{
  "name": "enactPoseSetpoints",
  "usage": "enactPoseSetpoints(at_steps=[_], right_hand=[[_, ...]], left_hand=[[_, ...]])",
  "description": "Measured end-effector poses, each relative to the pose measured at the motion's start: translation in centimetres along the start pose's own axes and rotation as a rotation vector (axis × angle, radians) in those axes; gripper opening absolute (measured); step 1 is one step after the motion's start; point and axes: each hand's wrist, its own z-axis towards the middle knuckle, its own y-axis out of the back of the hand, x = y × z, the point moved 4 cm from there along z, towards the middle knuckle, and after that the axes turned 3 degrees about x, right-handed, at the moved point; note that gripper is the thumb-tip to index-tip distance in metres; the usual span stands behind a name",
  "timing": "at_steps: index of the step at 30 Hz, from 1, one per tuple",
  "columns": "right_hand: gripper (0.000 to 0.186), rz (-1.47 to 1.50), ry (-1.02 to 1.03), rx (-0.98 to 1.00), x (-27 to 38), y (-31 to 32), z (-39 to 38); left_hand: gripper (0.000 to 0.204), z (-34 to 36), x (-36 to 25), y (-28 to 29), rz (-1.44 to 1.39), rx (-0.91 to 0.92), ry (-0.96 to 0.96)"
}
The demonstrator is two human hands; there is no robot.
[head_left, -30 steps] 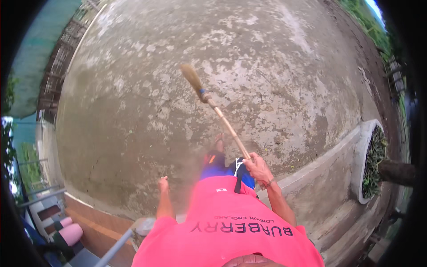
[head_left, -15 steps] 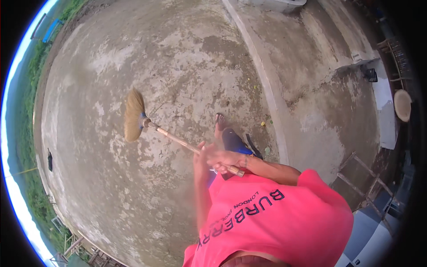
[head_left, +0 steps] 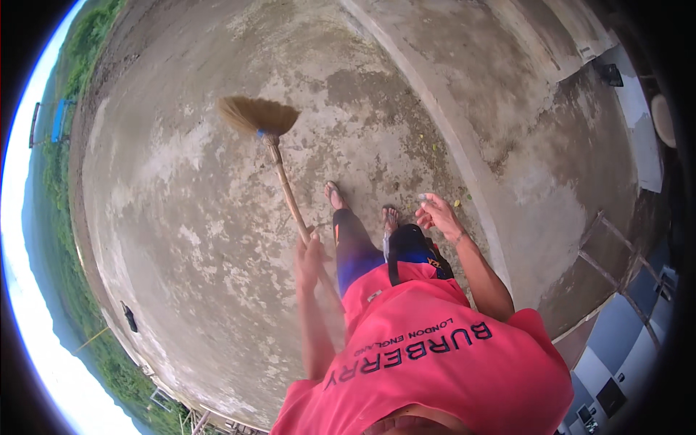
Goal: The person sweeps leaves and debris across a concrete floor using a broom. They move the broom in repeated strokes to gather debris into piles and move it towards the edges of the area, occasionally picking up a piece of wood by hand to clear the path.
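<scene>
My left hand (head_left: 309, 259) is wrapped round the pale wooden stick of a broom (head_left: 288, 190). Its fan-shaped, straw-coloured grass bristles (head_left: 255, 114) point away from me, at the upper left, with a blue band where they meet the stick. The lower end of the handle runs down past my hand toward my pink shirt. To the right of my legs, my right hand (head_left: 438, 216) is off the broom. Its fingers are loosely bent and apart, and I make out nothing held in them.
Patchy, stained concrete (head_left: 181, 232) spreads under my sandalled feet (head_left: 334, 194). A low raised concrete ridge (head_left: 453, 138) curves along my right. A wooden frame (head_left: 616, 264) stands at the far right. Small yellow leaves lie near the ridge. A dark object (head_left: 129, 317) lies at the left edge.
My right hand has let go of the handle and moved right. The broom head has swung up and to the right, still in my left hand. Both feet now show.
</scene>
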Motion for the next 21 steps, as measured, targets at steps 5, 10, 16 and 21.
enactPoseSetpoints(at_steps=[5,10,16,21], right_hand=[[0.030,0.289,-0.065,-0.270,0.6,-0.7,7.0],[0.034,0.107,-0.179,-0.684,-4.7,-2.8,8.2],[0.044,0.395,-0.581,-0.782,-13.8,-12.7,2.4],[0.042,0.638,-0.624,-0.784,-14.4,-21.2,5.1]], left_hand=[[0.037,13.3,-1.9,11.6,0.339,-0.033,0.079],[0.022,31.8,-12.1,7.4,0.504,0.092,0.066],[0.032,55.4,-16.0,2.8,0.917,0.260,0.045],[0.050,73.5,-20.9,-10.2,1.554,0.427,-0.685]])
